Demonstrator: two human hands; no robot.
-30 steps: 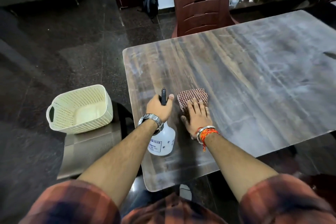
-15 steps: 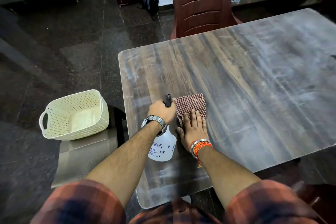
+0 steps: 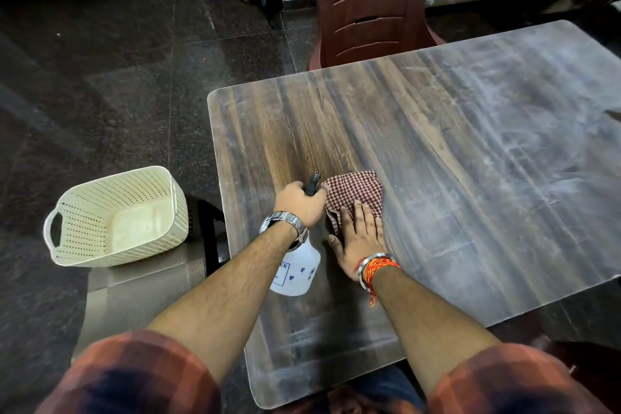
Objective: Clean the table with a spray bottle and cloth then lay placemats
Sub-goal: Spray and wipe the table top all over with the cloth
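Risk 1: the left hand (image 3: pixel 299 203) and the right hand (image 3: pixel 359 239) work almost touching, so a wipe stroke directed to the left would probably drive the cloth (image 3: pixel 356 190) or the knuckles into the spray bottle (image 3: pixel 297 270) and tip it. Risk 2: the black nozzle projects past the left fist right beside the near-left corner of the cloth; a trigger pull from this position would likely soak the cloth or the right fingers (image 3: pixel 364 212) rather than the table (image 3: pixel 470 161). Risk 3: only the near part of the cloth is pinned, so the free far part may fold under during a push and leave streaks. Risk 4: the bottle sits near the left edge of the table; if released there it could be knocked off towards the basket (image 3: pixel 114 215). Hand states: the left hand is closed round the head of the bottle, whose white body shows below the wrist; whether its base rests on the table cannot be determined. The right hand lies flat, fingers extended, pressing the cloth onto the wood. The cloth therefore lies under and ahead of the right fingers, immediately right of the left fist. A grey woven mat (image 3: pixel 141 296), possibly a placemat, lies under the basket, off the table and left of both hands.
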